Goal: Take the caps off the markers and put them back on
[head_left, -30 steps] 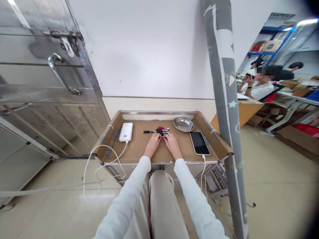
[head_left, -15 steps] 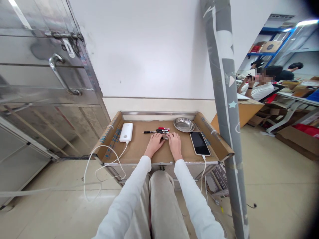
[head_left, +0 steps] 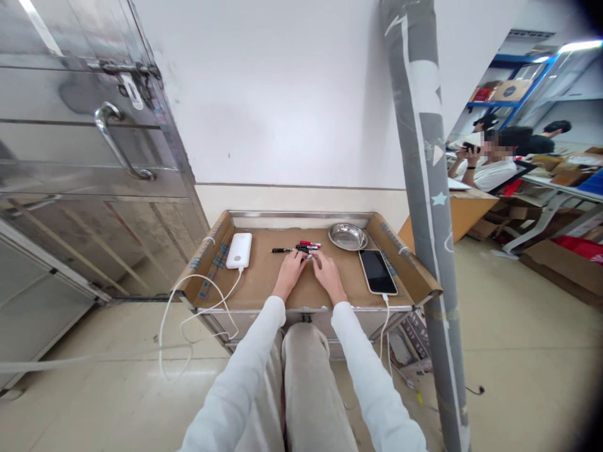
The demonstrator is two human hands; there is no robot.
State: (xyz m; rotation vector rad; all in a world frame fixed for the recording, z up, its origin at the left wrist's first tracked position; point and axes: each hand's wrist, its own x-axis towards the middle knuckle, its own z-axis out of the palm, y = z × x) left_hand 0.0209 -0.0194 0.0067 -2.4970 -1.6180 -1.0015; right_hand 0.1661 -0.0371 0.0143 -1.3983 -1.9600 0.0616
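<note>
My left hand [head_left: 290, 274] and my right hand [head_left: 328, 275] rest low over the cardboard-lined tray top [head_left: 264, 289], their fingertips almost meeting. Fingers of both hands are bent round a small pale thing [head_left: 309, 256] at the tips; most of it is hidden and I cannot tell its kind. Just beyond the fingertips lie several pens: a black pen [head_left: 281, 250] on the left, a red pen [head_left: 310, 243] at the back, and dark pens [head_left: 305, 248] partly covered by my fingers. A round metal dish [head_left: 347, 236] stands behind and right of my right hand.
On the left lies a white power bank [head_left: 239, 250] with a looping white cable [head_left: 162, 326]. A phone [head_left: 378, 272] on a cable lies at the right. A tall grey wrapped roll [head_left: 426, 157] leans beside the cart. People sit at tables farther right.
My right hand has turned inward, its fingers now pointing left toward my left fingertips. My left hand has shifted only slightly. The dish, phone and power bank stay put.
</note>
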